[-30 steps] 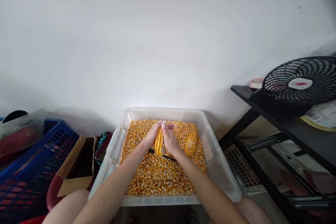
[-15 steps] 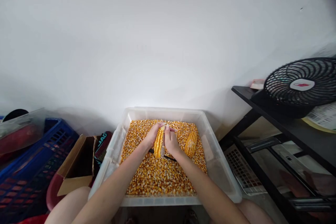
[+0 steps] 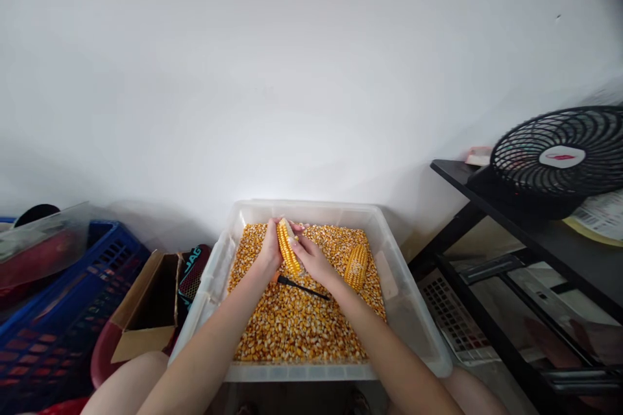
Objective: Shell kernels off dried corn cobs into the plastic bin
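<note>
Now both hands meet over the far part of a clear tub (image 3: 403,285) that is full of loose kernels (image 3: 292,324). The left hand (image 3: 268,251) is closed around a cob (image 3: 288,251), holding it from the left side. The cob stands almost upright, with its top leaning a little to the left, and it is above the kernels. The right hand (image 3: 311,259) grips the same cob from the right side, its fingers wrapped on the lower part. It is not possible to tell if the cob's lower end touches the kernels, because the hands hide it.

Just under the hands a thin dark tool (image 3: 302,285) with an orange end lies on the kernels, pointing to the right. A second cob (image 3: 356,266) lies on the kernels near the right hand, apart from it.

Left of the tub there is a cardboard box (image 3: 146,311) and a blue crate (image 3: 58,318). On the right a black fan (image 3: 559,159) stands on a black shelf (image 3: 506,207). A white wall (image 3: 292,78) is behind the tub.
</note>
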The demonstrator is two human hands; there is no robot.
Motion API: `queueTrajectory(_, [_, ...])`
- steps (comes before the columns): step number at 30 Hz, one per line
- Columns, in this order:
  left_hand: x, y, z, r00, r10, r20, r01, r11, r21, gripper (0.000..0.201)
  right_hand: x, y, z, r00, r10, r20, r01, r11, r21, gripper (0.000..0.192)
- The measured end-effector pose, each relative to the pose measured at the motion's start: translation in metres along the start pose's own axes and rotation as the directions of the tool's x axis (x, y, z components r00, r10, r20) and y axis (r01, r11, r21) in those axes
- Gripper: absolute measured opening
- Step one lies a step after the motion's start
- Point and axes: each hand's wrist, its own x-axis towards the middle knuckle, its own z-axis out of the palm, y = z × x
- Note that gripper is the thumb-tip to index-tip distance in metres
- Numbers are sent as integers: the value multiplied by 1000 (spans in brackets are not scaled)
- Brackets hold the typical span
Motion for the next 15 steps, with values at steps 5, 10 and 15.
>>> queueTrajectory(5, [1, 3, 0, 1000, -23, -17, 22, 999, -26, 23, 2, -1, 2, 991, 89, -98, -78, 991, 107, 49])
queueTrajectory(10, [0, 0, 3, 999, -48, 19, 48, 999, 5, 25, 5, -1, 6, 991, 97, -89, -72, 965, 252, 49])
queueTrajectory(15, [-5, -5, 6, 998, 13, 65, -21, 991, 132, 31, 3, 2, 9, 996, 51, -69, -35, 977, 209, 50])
